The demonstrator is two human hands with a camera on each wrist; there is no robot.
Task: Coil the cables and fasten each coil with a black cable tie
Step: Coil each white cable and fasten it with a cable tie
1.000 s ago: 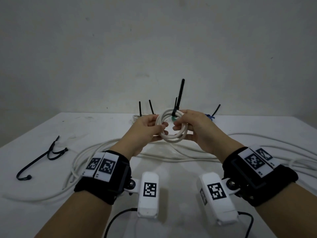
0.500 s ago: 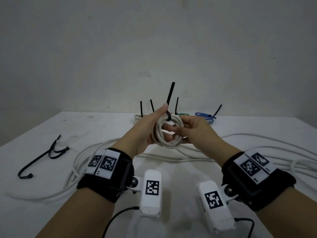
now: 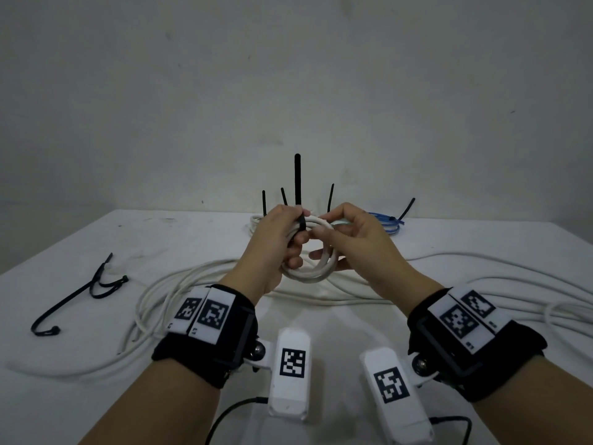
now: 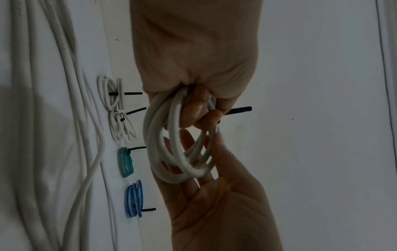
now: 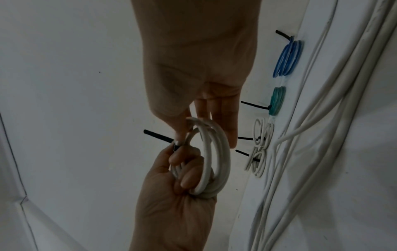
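Left hand (image 3: 272,245) fingers curl round a smooth round white cable coil (image 3: 309,271); stiff black cable tie (image 3: 297,184) stands upright from it. Right hand (image 3: 356,242) pinches the coil's top; remaining fingers straight.

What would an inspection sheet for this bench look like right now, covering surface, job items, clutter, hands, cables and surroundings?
Surface: white table, scuffed near its far left.
Job's things: white cable coil held up in both hands, a black cable tie around it, tail pointing up. Four tied coils in the back row: two small white coils, a teal coil, a blue coil.
Clutter: spare black cable ties, loose at left.
Grippers: left hand grips the coil at the tie; right hand pinches the coil, other fingers extended.
Cables: long loose white cable sprawled across the table.
Surroundings: plain grey wall.
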